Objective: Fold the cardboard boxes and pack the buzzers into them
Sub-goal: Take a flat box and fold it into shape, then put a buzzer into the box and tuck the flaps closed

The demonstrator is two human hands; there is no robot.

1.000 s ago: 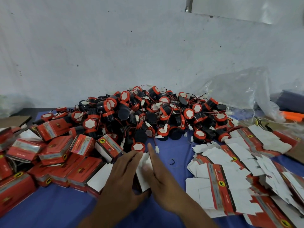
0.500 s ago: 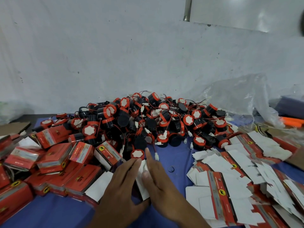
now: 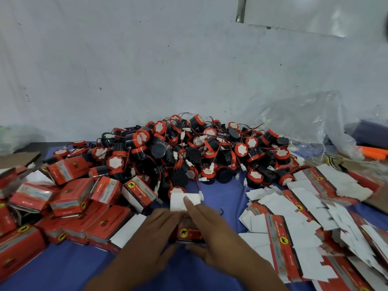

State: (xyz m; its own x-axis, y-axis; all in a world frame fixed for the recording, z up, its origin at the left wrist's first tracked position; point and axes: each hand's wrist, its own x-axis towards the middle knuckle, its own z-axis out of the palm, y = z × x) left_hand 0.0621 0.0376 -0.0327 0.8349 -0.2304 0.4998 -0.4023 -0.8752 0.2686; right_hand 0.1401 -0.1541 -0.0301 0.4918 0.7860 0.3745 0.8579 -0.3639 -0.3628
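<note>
A small red cardboard box [image 3: 190,233] with a white flap [image 3: 178,201] standing open at its far end sits on the blue table between my hands. My left hand [image 3: 151,238] holds its left side. My right hand [image 3: 212,234] holds the right side, its index finger stretched along the white flap. Behind the box rises a big heap of black and red buzzers [image 3: 189,152] with red wires and white plugs.
Several packed red boxes [image 3: 69,198] are piled at the left. Flat unfolded box blanks [image 3: 304,223] lie spread at the right. A crumpled clear plastic bag [image 3: 304,122] sits at the back right against the white wall. Blue table cloth [image 3: 52,263] shows at the near left.
The box has taken shape between my hands, its red printed face now showing. The white flap has come up at the far end. The view has tilted upward a little.
</note>
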